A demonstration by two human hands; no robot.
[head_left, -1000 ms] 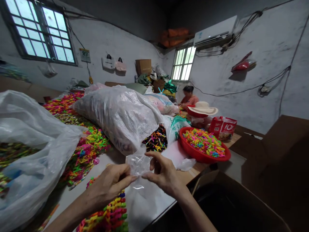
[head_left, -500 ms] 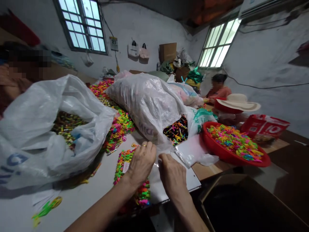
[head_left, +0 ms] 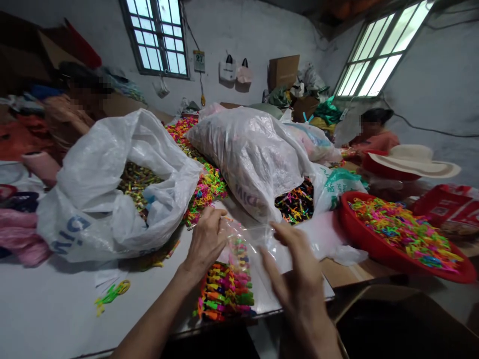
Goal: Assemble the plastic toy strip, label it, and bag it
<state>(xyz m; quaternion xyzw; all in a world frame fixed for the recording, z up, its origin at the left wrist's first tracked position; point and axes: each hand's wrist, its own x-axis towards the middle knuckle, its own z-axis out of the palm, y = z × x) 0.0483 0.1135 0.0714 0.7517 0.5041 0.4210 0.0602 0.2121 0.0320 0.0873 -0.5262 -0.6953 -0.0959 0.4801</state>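
My left hand is closed on the edge of a clear plastic bag above the white tabletop. To its right, my right hand is slightly blurred, thumb and fingers spread apart beside the bag, and seems to hold nothing. Below my left hand, at the table's front edge, small colourful plastic figures lie in packed rows. The clear film overlaps their upper part, so I cannot tell whether they are inside it. A loose green and yellow figure lies farther left.
An opened white sack stands left, a fuller white sack at centre back. A red basin holds many colourful pieces at right. Below it gapes a cardboard box. One person sits left, another person right.
My hands have moved apart; the right one has opened and shifted right. The clear bag is now spread between them. The packed rows show more fully, and the view has turned left.
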